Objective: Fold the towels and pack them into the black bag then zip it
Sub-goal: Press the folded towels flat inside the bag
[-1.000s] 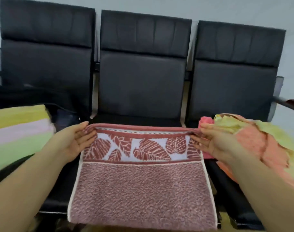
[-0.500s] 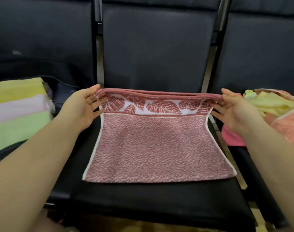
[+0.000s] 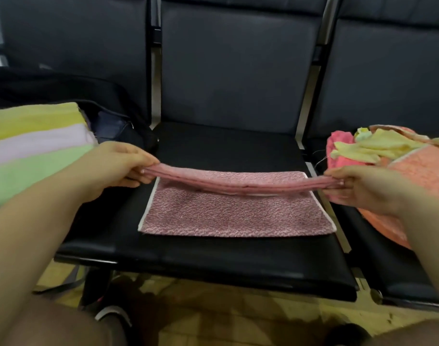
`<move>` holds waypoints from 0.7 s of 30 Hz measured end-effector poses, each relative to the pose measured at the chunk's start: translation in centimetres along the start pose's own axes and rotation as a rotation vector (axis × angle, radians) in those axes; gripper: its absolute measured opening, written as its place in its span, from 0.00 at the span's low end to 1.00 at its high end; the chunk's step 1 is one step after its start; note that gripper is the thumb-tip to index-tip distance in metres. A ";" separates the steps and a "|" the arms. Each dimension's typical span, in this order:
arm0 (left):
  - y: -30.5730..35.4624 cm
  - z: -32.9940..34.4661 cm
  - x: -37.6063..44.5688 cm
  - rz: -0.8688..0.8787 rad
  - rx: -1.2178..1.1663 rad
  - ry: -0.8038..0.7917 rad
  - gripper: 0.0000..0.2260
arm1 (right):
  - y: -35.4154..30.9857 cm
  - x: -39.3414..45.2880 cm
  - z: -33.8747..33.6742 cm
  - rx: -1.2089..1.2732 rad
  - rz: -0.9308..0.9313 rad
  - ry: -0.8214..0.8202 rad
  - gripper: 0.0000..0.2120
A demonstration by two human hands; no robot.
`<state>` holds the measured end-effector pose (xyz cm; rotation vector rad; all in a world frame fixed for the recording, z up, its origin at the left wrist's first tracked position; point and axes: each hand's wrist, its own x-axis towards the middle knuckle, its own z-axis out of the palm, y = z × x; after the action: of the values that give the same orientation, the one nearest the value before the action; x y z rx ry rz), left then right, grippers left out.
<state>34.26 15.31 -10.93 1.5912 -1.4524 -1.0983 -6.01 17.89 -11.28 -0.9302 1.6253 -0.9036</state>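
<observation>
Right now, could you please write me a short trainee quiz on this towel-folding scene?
1. True or false: both hands pinch the pink towel.
2. Where does the towel's lower part rest? A) floor B) middle seat C) black bag
3. Which hand is nearer the heap of unfolded towels?

Key: 1 true, the left hand and right hand each pinch one end of the raised edge. 2 B. 3 right.
</observation>
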 end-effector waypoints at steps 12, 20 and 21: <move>-7.3 1.5 -2.3 0.077 0.528 -0.260 0.06 | 3.6 -2.1 3.7 -0.908 -0.189 0.216 0.08; -9.2 -0.2 -2.9 0.342 0.664 -0.199 0.13 | 2.7 -4.1 14.7 -0.906 -0.578 -0.142 0.04; -9.4 -0.4 -2.9 0.362 0.670 -0.194 0.12 | 2.6 -4.4 16.5 -0.881 -0.621 -0.191 0.04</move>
<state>38.28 19.31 -19.00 1.5674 -2.3001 -0.5885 10.48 21.09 -15.22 -2.1405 1.5826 -0.4210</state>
